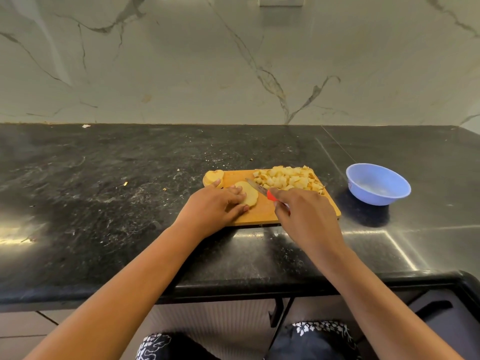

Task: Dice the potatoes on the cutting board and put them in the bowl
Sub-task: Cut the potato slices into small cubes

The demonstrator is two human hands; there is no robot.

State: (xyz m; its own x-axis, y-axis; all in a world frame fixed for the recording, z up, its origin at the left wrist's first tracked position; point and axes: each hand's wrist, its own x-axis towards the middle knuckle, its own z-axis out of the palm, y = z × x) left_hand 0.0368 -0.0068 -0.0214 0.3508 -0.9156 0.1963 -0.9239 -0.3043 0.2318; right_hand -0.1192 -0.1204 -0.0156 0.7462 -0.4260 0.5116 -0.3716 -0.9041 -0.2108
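A wooden cutting board lies on the black counter. A flat potato slab rests cut side down on its left part, and my left hand holds it from the left with fingers over its near side. My right hand grips a red-handled knife whose blade points up-left, just right of the slab. A pile of diced potato covers the board's far right corner. Another potato piece sits at the board's far left corner. The blue bowl stands to the right of the board, with no potato visible inside.
The black stone counter stretches far to the left, dusted with small crumbs. A marble wall rises behind it. The counter's front edge runs just below my forearms.
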